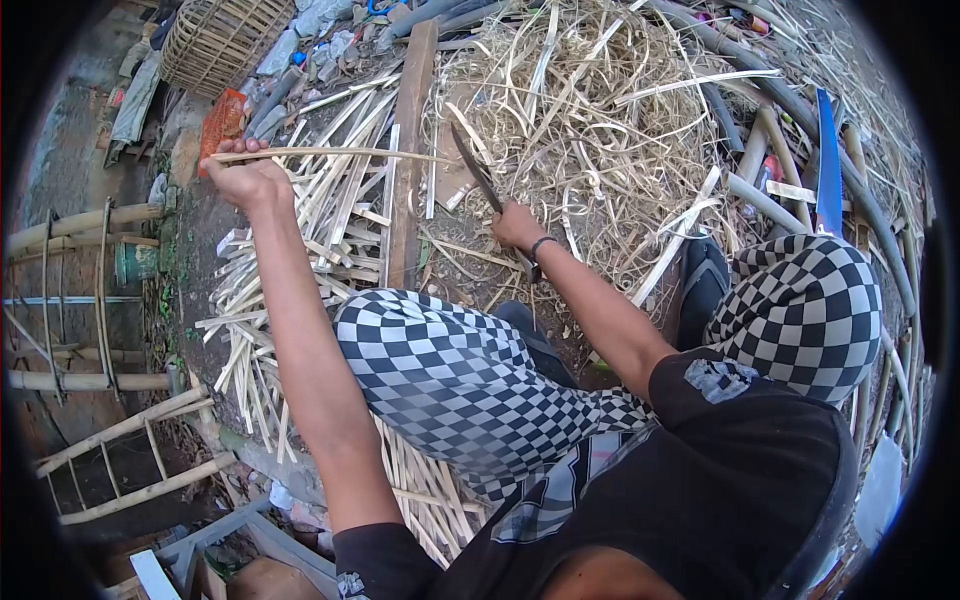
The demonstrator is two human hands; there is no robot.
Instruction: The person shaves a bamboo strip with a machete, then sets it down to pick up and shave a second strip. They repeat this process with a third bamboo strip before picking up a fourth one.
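My left hand (250, 178) is stretched out to the far left, its fingers closed on one end of a thin bamboo strip (350, 152). The strip runs level to the right, across a long wooden board (408, 150), and its free end comes close to the knife blade. In my right hand (518, 227) is the handle of a long knife (478, 173), its dark blade slanting up and to the left. Beside the board on the left lies a loose pile of split bamboo strips (330, 215).
A heap of curled shavings (590, 90) spreads beyond the knife. At the right a blue saw blade (829, 165) stands among bamboo poles (770, 205). A woven basket (222, 45) and an orange net bag (222, 122) sit at upper left. Bamboo ladder-like frames (135, 460) lie at left.
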